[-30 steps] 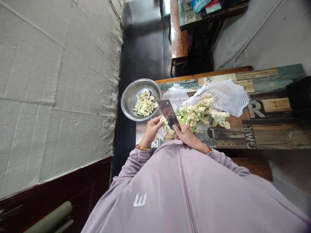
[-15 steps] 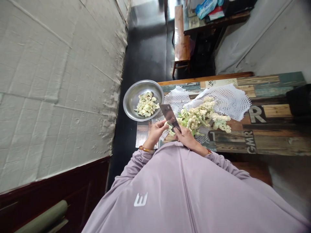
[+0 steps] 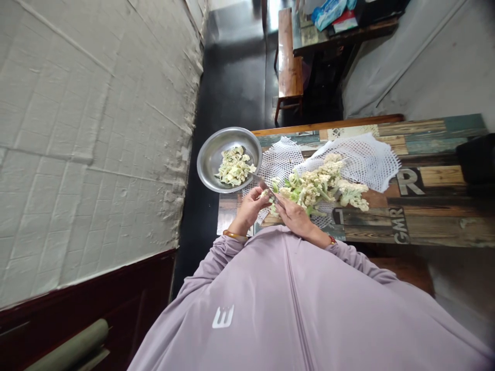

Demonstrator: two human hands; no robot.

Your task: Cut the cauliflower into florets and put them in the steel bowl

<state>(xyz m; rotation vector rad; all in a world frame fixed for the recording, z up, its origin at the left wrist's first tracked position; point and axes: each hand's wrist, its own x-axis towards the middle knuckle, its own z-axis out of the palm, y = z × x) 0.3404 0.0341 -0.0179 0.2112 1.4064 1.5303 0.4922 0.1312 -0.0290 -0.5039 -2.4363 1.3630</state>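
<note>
My right hand (image 3: pixel 296 216) is closed around a knife (image 3: pixel 262 183), whose blade is turned nearly edge-on and points toward the bowl. Pinched in the fingers of my left hand (image 3: pixel 249 208) is a small piece of cauliflower (image 3: pixel 265 194), close against the blade and partly hidden by the fingers. Cut florets (image 3: pixel 234 166) lie in a metal bowl (image 3: pixel 207 154) beyond my left hand. Larger cauliflower pieces (image 3: pixel 319 185) with pale green stems are heaped just past my right hand, on white foam netting (image 3: pixel 371 159).
The table (image 3: pixel 425 221) has a patchwork wood top with printed letters, and the bowl sits at its left end. A textured white wall (image 3: pixel 96 129) rises on the left. Farther off stand a wooden bench (image 3: pixel 289 72) and another table (image 3: pixel 305 44) with a blue packet (image 3: pixel 328 13).
The knife blade has turned from showing its broad face to nearly edge-on and tipped lower toward the bowl. Both hands stay close together in about the same place.
</note>
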